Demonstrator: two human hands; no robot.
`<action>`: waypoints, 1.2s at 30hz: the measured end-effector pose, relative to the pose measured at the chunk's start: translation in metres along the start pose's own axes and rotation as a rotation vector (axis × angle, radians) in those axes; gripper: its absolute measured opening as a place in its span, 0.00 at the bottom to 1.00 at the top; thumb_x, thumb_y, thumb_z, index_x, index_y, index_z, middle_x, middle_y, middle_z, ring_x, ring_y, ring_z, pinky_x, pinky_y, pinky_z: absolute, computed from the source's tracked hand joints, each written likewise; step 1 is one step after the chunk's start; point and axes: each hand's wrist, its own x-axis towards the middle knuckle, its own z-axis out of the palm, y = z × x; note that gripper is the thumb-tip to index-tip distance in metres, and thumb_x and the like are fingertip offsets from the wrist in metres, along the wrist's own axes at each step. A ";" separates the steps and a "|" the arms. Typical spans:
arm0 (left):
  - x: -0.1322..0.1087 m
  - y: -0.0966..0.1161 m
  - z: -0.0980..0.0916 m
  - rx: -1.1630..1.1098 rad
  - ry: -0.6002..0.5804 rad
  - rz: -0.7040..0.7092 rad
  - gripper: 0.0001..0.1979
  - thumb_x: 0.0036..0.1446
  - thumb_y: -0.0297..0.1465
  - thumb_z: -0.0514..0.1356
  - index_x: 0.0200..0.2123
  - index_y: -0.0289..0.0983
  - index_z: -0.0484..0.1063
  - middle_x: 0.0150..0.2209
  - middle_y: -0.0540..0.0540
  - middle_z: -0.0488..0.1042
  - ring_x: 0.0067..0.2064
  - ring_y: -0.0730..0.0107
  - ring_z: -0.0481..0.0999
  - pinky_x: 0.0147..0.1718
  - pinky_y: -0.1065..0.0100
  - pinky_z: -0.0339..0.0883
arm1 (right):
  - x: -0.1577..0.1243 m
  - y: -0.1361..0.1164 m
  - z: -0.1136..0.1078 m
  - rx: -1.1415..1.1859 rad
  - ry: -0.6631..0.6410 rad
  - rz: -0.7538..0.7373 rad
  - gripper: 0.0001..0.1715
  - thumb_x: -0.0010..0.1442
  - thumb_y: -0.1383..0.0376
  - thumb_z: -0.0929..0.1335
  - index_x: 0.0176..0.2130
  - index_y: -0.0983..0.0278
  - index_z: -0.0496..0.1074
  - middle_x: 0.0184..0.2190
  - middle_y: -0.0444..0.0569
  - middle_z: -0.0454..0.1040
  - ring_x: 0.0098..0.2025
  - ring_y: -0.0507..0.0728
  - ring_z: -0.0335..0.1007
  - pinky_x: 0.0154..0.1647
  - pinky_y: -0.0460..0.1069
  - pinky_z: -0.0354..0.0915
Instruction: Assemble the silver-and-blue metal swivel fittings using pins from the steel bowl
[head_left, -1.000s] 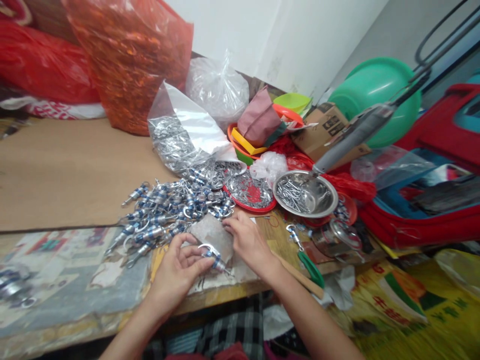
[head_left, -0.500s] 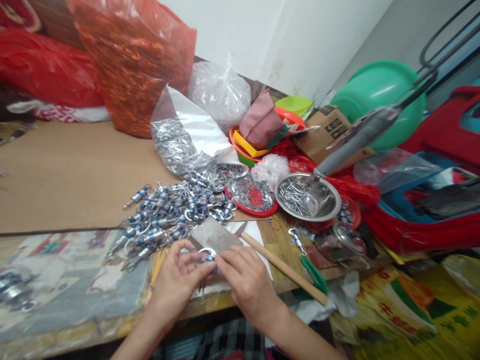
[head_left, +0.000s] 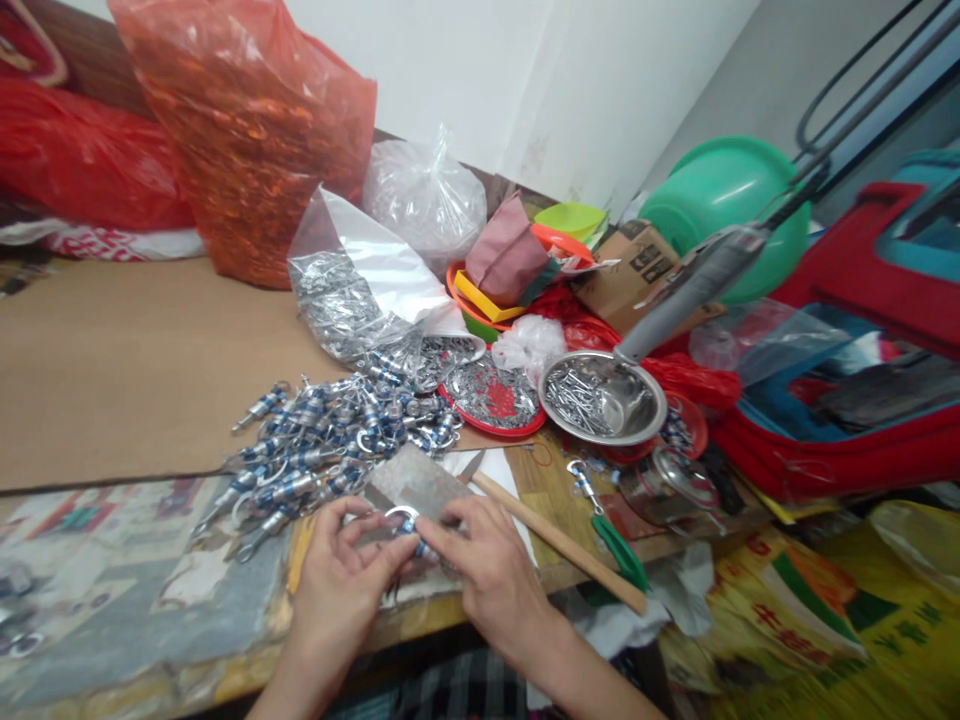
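Between my two hands is a small metal-and-blue piece with a silver ring [head_left: 402, 517]. My left hand [head_left: 349, 570] pinches it from the left, thumb against fingers. From the right, my right hand [head_left: 487, 565] has its index finger and thumb on the same piece, its other fingers curled. Just beyond my fingers lies a flat grey metal block [head_left: 416, 482]. A heap of similar silver and blue pieces [head_left: 322, 430] spreads behind and to the left. The wooden handle [head_left: 562, 540] of a pointed tool slants down to the right of my right hand.
A steel bowl of metal pins [head_left: 604, 400] and a red dish of small parts [head_left: 495, 395] stand behind the block. A grey lever handle [head_left: 690, 290] reaches over the bowl. A green-looped piece [head_left: 619, 555] lies at the right edge; plastic bags line the back.
The view has shifted slightly, so the bench items appear a little further left. My right index finger has straightened toward the ring, and more of the blue piece shows below it.
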 end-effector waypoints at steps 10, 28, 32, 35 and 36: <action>-0.003 -0.002 -0.001 0.003 -0.021 -0.022 0.25 0.33 0.27 0.68 0.32 0.40 0.56 0.27 0.55 0.72 0.23 0.71 0.76 0.21 0.71 0.70 | -0.035 0.072 -0.019 -0.223 -0.195 0.443 0.12 0.59 0.63 0.60 0.40 0.65 0.67 0.32 0.51 0.68 0.35 0.58 0.68 0.35 0.52 0.65; -0.003 -0.001 0.001 -0.039 0.005 -0.036 0.27 0.31 0.26 0.69 0.33 0.41 0.56 0.24 0.56 0.73 0.21 0.69 0.76 0.21 0.70 0.72 | -0.038 0.001 -0.044 0.018 -0.074 0.085 0.29 0.58 0.74 0.57 0.57 0.58 0.54 0.40 0.51 0.71 0.39 0.55 0.70 0.37 0.48 0.68; -0.005 0.000 0.002 -0.023 0.019 -0.021 0.26 0.32 0.27 0.68 0.34 0.41 0.58 0.24 0.55 0.74 0.22 0.71 0.76 0.21 0.73 0.71 | -0.044 0.013 -0.035 0.141 -0.057 0.237 0.24 0.58 0.70 0.60 0.54 0.59 0.60 0.42 0.50 0.72 0.41 0.55 0.70 0.41 0.48 0.68; -0.008 0.000 0.002 0.019 0.023 -0.003 0.24 0.32 0.30 0.68 0.35 0.39 0.62 0.26 0.53 0.74 0.23 0.71 0.76 0.21 0.74 0.71 | -0.042 0.039 -0.024 0.210 0.056 0.447 0.21 0.56 0.65 0.63 0.51 0.62 0.65 0.46 0.52 0.71 0.46 0.58 0.68 0.45 0.52 0.65; -0.008 0.001 0.002 0.041 0.017 0.000 0.23 0.32 0.31 0.68 0.35 0.38 0.64 0.26 0.52 0.75 0.24 0.70 0.76 0.21 0.74 0.71 | -0.040 0.048 -0.020 0.228 0.044 0.494 0.21 0.56 0.64 0.64 0.50 0.63 0.66 0.46 0.53 0.71 0.46 0.58 0.68 0.46 0.53 0.65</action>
